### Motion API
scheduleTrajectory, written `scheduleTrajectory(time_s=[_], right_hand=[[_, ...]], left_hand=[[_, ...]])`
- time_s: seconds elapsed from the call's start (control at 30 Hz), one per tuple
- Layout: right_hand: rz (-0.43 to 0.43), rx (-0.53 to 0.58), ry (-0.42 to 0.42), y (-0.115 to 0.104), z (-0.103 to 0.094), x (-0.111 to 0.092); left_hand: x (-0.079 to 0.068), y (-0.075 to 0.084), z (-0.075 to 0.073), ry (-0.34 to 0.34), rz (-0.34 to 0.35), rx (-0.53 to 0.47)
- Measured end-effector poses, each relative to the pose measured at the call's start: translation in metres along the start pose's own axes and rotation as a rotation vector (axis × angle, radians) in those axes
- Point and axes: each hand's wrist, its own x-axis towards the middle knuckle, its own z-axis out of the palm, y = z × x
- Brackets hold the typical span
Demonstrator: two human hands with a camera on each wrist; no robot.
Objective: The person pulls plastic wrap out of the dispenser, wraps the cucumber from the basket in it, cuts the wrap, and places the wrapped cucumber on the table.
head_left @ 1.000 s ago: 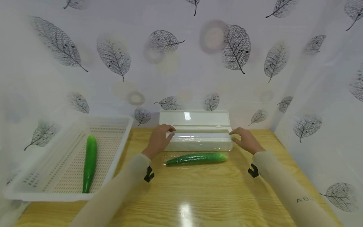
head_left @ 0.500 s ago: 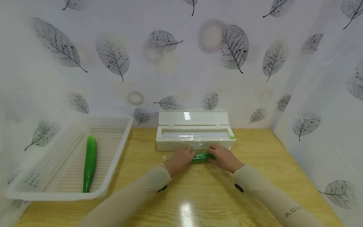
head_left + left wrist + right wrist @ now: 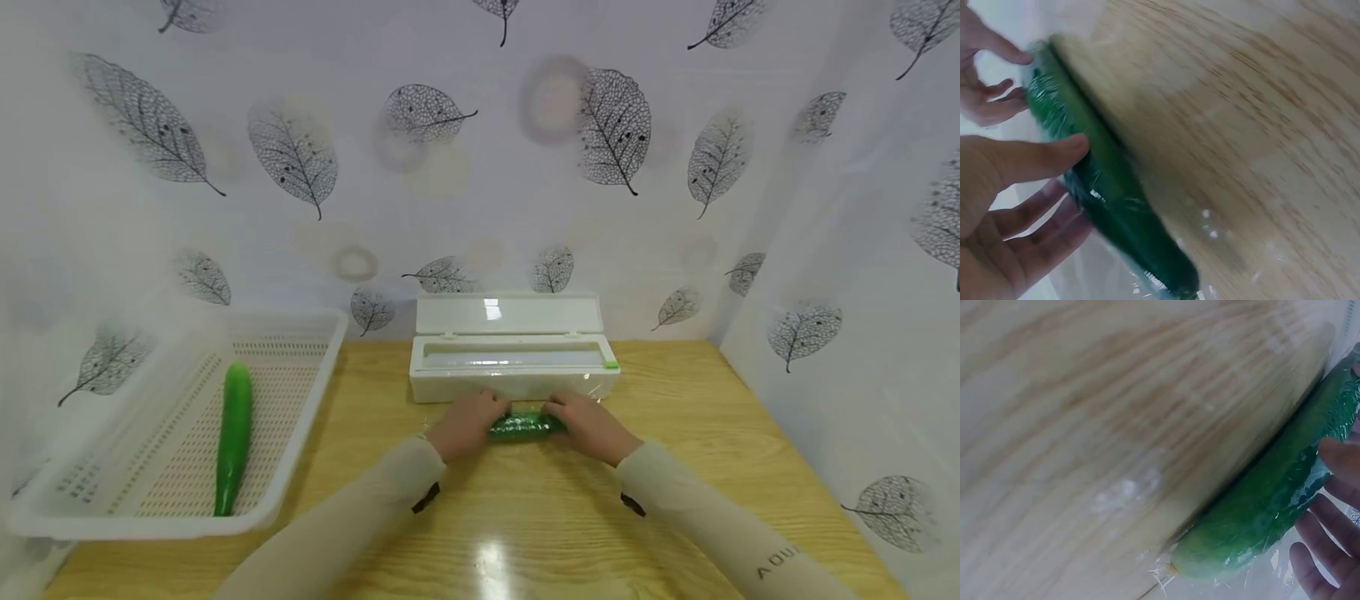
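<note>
A cucumber (image 3: 522,427) in clear cling film lies crosswise on the table, just in front of a white cling film box (image 3: 515,385). My left hand (image 3: 468,423) grips its left part; in the left wrist view the thumb (image 3: 1054,156) presses one side and the fingers curl behind. My right hand (image 3: 588,427) holds the right part the same way, thumb and fingers on opposite sides in the right wrist view. Glossy, wrinkled film covers the skin and spreads past the pale end (image 3: 1200,553). In the head view both ends are hidden by my hands.
The box's lid (image 3: 510,314) stands raised against the leaf-patterned curtain, with a green slider (image 3: 611,365) at the right of its opening. To the left, a white perforated basket (image 3: 303,433) holds another cucumber (image 3: 235,433). The wooden table (image 3: 540,517) extends toward me.
Both hands have left the ends of the box, come inward and toward me, and taken hold of the wrapped cucumber. Over the last half second they have shifted only slightly with it.
</note>
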Motion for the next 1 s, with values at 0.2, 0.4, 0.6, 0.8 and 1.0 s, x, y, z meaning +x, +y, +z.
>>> scheduleTrajectory(time_s=[0.2, 0.4, 0.6, 0.8, 1.0], right_hand=[[-0.028, 0.014, -0.033, -0.006, -0.001, -0.007], [-0.053, 0.050, -0.070, -0.014, -0.005, -0.012], [-0.072, 0.040, -0.069, -0.016, -0.001, -0.011], [-0.069, 0.025, -0.080, -0.016, 0.002, -0.010], [-0.048, 0.022, -0.097, -0.016, 0.002, -0.009]], left_hand=[[-0.002, -0.003, -0.003, -0.152, -0.056, -0.149], [-0.007, -0.002, -0.012, -0.258, -0.055, -0.206], [-0.011, -0.004, -0.008, -0.243, -0.018, -0.159], [-0.014, -0.002, 0.000, -0.253, -0.052, -0.145], [-0.014, 0.006, 0.006, -0.208, -0.056, -0.041]])
